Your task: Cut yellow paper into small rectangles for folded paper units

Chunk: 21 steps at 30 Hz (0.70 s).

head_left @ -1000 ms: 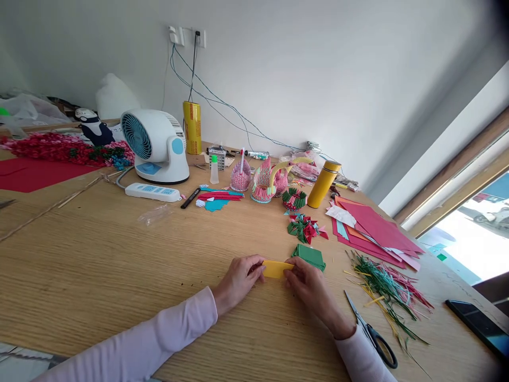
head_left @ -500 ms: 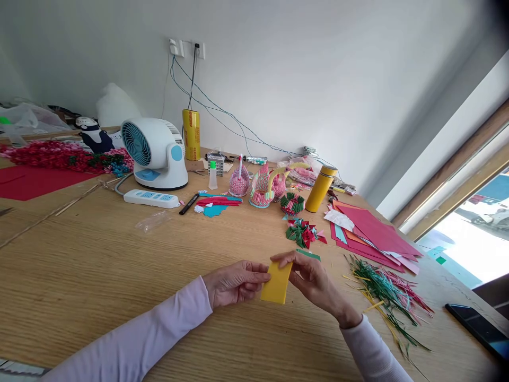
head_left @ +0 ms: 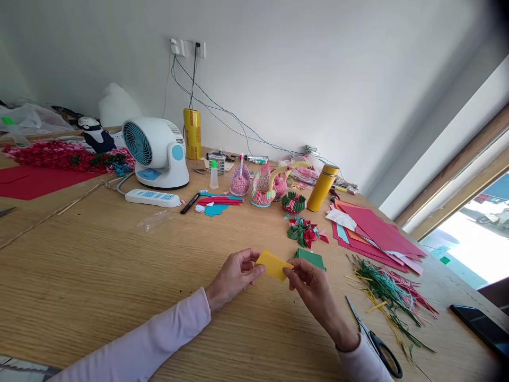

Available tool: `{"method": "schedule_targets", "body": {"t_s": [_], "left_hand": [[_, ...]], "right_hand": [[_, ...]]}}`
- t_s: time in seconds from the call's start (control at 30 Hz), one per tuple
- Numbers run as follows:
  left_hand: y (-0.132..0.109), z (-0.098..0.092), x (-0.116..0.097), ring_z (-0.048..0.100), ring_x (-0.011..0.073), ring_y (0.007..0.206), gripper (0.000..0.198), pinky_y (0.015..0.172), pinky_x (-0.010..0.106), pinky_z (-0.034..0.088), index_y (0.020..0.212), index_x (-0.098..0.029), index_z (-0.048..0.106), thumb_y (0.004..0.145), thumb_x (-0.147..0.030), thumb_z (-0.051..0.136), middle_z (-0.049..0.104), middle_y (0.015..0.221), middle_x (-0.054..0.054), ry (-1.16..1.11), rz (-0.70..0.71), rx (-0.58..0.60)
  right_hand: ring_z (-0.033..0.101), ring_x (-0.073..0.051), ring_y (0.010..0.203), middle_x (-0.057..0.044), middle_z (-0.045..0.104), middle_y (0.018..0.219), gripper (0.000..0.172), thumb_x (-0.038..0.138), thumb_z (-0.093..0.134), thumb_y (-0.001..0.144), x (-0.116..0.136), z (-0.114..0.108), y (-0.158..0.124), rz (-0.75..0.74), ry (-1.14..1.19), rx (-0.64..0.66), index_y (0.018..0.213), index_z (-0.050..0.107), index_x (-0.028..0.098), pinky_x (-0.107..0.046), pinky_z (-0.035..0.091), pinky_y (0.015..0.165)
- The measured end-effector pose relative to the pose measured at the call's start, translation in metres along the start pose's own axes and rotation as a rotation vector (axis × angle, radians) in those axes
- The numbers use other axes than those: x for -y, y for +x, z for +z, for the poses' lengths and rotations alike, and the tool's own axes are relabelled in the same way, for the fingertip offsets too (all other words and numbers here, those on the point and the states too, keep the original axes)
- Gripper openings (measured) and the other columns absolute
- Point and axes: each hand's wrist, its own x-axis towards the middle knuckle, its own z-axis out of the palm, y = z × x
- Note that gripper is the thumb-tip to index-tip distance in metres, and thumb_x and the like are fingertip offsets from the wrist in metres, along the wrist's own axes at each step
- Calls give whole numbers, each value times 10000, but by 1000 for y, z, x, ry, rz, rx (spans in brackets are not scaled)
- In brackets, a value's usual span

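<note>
A small yellow paper rectangle [head_left: 273, 265] is held level between both hands above the wooden table. My left hand [head_left: 237, 276] pinches its left end between thumb and fingers. The right end is gripped by my right hand [head_left: 310, 284] in the same way. Just behind the right hand lies a stack of green paper [head_left: 310, 259]. Black-handled scissors [head_left: 371, 337] rest beside my right wrist, partly covered by the sleeve. Folded red and green paper pieces [head_left: 305, 232] form a pile farther back.
Paper strips [head_left: 392, 292] and a phone [head_left: 479, 326] lie at the right, with red sheets [head_left: 377, 228] behind. Farther back stand a yellow bottle [head_left: 323, 188], paper swans [head_left: 263, 188] and a fan [head_left: 157, 151]. A power strip [head_left: 152, 198] sits before the fan.
The yellow paper has turned from upright to lengthwise and moved slightly up. My right hand has shifted to its right end, and the scissors and more of the green stack now show.
</note>
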Motion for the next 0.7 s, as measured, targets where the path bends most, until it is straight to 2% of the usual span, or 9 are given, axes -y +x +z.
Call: {"method": "schedule_targets", "body": {"t_s": [0.1,0.2,0.33,0.5,0.7], "left_hand": [[2,-3,3,479,73,503,367,485,201,398,958,-106,634,727,-386,686,580,674,-15,142,56,-38],[3,-3,6,499,82,502,312,490,201,397,920,-107,646,732,-355,670,569,622,-24,147,56,-4],[2,-1,7,533,96,536,256,454,180,365,900,-118,656,732,-311,658,605,624,-5,141,16,10],[0,0,7,550,107,548,278,410,168,349,945,-113,654,740,-300,642,614,638,7,186,-18,20],[1,1,9,532,101,522,273,396,169,356,951,-105,639,751,-290,619,608,632,0,198,-13,36]], "right_hand": [[567,-154,498,6,596,558,247,423,559,855,-5,-3,-3,-34,-95,4,843,644,192,-259,423,512],[571,-164,510,-1,611,563,213,381,549,863,-7,-4,-6,-50,-160,25,859,655,197,-266,421,515],[575,-166,547,-20,643,648,182,353,558,859,-9,-3,-7,-48,-179,63,903,646,200,-263,431,508],[562,-151,569,-53,672,823,207,301,593,835,-14,-4,-9,-34,-142,79,1011,607,193,-259,425,495],[540,-151,589,-56,666,849,210,251,576,836,-11,-2,-12,-5,-154,82,1035,601,189,-264,418,510]]}}
